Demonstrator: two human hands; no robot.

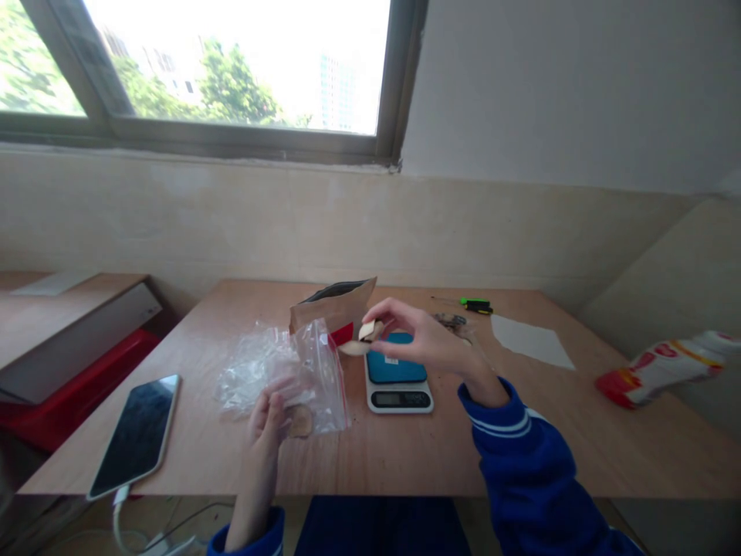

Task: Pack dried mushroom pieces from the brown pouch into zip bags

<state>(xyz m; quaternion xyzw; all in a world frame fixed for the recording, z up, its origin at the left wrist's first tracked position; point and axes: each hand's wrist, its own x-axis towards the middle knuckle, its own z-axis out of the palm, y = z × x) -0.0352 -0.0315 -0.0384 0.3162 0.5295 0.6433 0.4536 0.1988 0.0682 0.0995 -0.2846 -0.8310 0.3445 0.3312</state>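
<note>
My left hand (271, 413) grips a clear zip-lock bag (327, 378) by its lower left side, the fingers partly behind the plastic. One tan flat slice (300, 421) shows at the bag's bottom. Between the thumb and fingers of my right hand (420, 336) are pale, dried-looking slices (369, 332), held beside the bag's upper right edge. Below that hand sits a white kitchen scale (399, 401) with a blue-green top; its display is too small to read. Behind the zip-lock bag stands a brown paper pouch (333, 307), its top gaping.
Crumpled clear plastic bags (246, 371) lie left of my left hand. A phone (136, 432) on a cable rests at the left edge. Farther right are screwdrivers (475, 306), a dark bundle (450, 319), white paper (531, 342) and a red-and-white bottle (660, 371).
</note>
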